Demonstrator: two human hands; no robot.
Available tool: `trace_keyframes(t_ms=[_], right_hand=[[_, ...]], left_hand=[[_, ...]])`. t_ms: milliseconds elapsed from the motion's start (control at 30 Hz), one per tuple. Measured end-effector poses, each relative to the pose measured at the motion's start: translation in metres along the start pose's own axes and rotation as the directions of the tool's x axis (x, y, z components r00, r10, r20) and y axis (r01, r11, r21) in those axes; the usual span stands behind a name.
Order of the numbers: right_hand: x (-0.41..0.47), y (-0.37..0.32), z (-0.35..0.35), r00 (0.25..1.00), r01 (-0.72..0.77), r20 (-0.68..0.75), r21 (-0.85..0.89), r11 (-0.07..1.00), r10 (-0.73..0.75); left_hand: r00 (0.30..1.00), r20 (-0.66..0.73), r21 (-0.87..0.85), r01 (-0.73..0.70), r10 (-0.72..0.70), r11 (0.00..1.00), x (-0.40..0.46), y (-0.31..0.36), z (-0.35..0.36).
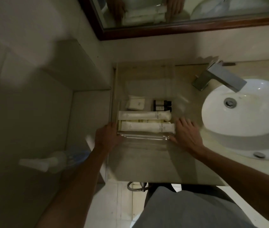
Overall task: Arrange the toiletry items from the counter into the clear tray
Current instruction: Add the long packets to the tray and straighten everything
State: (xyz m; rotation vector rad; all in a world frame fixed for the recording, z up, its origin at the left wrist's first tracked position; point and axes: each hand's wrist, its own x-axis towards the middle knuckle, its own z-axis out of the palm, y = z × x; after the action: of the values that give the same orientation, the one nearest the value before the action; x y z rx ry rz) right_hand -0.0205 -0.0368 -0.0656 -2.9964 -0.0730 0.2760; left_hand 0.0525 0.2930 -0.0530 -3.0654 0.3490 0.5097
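While the clear tray sits on the counter left of the white sink, the left hand grips its near left corner and the right hand grips its right end. Inside lie two white tubes, a white packet and dark small bottles; their print is too small to read. A metal faucet stands far right, a framed mirror beyond.
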Motion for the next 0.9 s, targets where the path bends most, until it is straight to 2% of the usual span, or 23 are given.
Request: trace_keyframes(t_ms=[267,400,500,667,900], right_hand=[[-0.001,-0.001,0.004,0.998,-0.047,0.043,0.144,0.988,0.041],[0.006,0.000,0.002,0.996,-0.075,0.063,0.298,0.952,0.059],[0.007,0.000,0.002,0.996,-0.081,0.062,0.348,0.934,0.063],[0.009,-0.002,0.004,0.998,-0.068,0.028,0.372,0.926,0.062],[0.028,0.007,-0.002,0.998,-0.051,-0.015,0.314,0.948,0.059]], left_hand=[[0.999,0.020,-0.139,-0.022,0.025,0.990,0.009,-0.009,0.000],[0.996,0.071,-0.262,-0.027,0.047,0.965,0.018,-0.012,-0.003],[0.994,0.072,-0.259,-0.062,0.083,0.964,0.021,-0.012,-0.003],[0.998,0.043,-0.190,-0.031,0.040,0.981,0.016,-0.013,0.000],[0.999,-0.024,-0.151,-0.027,0.024,0.988,0.035,-0.004,-0.014]])
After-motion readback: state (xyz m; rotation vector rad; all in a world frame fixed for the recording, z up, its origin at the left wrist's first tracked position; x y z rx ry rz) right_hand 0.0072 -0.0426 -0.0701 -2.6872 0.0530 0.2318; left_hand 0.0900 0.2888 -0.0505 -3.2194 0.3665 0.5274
